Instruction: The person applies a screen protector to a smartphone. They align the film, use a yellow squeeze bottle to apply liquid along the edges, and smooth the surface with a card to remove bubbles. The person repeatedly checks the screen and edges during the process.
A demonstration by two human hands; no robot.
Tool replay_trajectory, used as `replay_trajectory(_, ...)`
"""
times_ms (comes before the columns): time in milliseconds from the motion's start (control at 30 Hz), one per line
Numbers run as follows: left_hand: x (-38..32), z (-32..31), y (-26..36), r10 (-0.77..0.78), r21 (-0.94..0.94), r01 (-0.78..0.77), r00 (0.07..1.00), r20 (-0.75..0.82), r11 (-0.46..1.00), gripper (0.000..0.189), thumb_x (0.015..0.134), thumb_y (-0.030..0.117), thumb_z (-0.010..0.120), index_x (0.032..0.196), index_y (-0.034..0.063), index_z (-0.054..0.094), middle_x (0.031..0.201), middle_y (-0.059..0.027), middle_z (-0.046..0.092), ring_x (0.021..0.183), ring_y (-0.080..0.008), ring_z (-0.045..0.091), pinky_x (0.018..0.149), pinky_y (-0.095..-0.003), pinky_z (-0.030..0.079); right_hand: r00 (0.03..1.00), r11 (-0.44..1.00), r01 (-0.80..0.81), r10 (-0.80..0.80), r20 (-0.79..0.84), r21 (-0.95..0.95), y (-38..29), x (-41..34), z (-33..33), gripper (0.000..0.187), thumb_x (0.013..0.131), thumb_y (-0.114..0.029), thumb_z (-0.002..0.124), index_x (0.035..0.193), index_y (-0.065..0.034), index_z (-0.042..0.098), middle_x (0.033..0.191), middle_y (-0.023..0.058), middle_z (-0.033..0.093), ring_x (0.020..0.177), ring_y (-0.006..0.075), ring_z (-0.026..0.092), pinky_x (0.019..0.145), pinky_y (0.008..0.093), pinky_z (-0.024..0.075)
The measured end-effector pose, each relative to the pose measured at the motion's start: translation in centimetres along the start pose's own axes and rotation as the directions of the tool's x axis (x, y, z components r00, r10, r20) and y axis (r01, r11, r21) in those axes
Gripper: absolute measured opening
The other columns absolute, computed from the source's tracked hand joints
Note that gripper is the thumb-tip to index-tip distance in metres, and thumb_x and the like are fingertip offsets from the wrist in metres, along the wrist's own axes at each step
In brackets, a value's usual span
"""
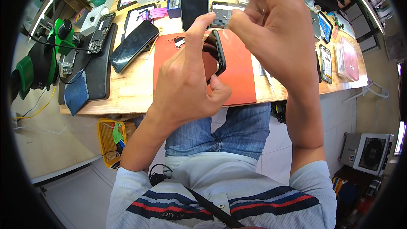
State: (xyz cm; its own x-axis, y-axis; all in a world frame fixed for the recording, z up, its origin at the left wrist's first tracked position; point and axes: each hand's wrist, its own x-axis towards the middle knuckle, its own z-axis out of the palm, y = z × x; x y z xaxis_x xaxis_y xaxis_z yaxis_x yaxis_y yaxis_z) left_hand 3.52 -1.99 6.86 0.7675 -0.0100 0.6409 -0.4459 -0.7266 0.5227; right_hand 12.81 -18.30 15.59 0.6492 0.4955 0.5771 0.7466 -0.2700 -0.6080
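My left hand (pixel 187 79) grips a smartphone (pixel 217 49) by its edges, raised above the red work mat (pixel 238 82) and tilted so that its dark frame shows nearly edge-on. Its glossy face is partly hidden behind my fingers. Up to the right, my right hand (pixel 273 28) has its thumb and fingers curled around a thin transparent film (pixel 237 6), whose outline is hard to make out. A small gap separates the two hands. Small white and black parts (pixel 179 42) lie on the mat near my left fingers.
A dark smartphone (pixel 135 47) lies left of the mat; another phone (pixel 194 4) stands beyond it. Opened phones (pixel 101 33) rest on a black pad at left, beside a green-black device (pixel 47 51). Tweezers (pixel 267 78) and a pink plastic box (pixel 348 58) are right.
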Motion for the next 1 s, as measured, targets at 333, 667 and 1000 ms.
replay_trajectory(333,0.1,-0.1,1.0,-0.064,0.021,0.063,0.994,0.093,0.998,0.089,0.067,0.002,0.059,0.153,-0.0055,0.033,0.111,-0.0275,0.070,0.104,-0.0402,0.074,0.089,-0.0427,0.061,0.999,0.974,0.042,-0.045,-0.006,-0.224,0.7,0.4,1.2,0.034,0.077,-0.018,0.072,0.101,0.0053,0.076,0.074,0.0215,0.073,0.069,0.0367,0.074,0.069,0.0426,0.0589)
replay_trajectory(667,0.3,0.3,0.9,-0.036,0.019,0.035,0.996,0.086,0.999,0.092,0.068,0.005,0.061,0.154,-0.0060,0.031,0.111,-0.0291,0.071,0.092,-0.0401,0.076,0.084,-0.0429,0.061,0.998,0.941,0.057,-0.052,0.023,-0.334,0.5,0.7,1.4,0.032,0.077,-0.015,0.072,0.101,0.0060,0.076,0.082,0.0239,0.074,0.080,0.0402,0.075,0.080,0.0446,0.0592)
replay_trajectory(1000,0.5,0.1,1.4,-0.095,0.036,0.091,0.986,0.138,0.995,0.095,0.067,0.006,0.062,0.155,-0.0061,0.028,0.117,-0.0303,0.070,0.086,-0.0406,0.075,0.080,-0.0429,0.061,0.991,0.906,0.133,-0.117,0.062,-0.403,0.9,0.6,1.7,0.026,0.078,-0.010,0.069,0.098,0.0055,0.073,0.078,0.0246,0.071,0.074,0.0413,0.072,0.073,0.0474,0.0575)
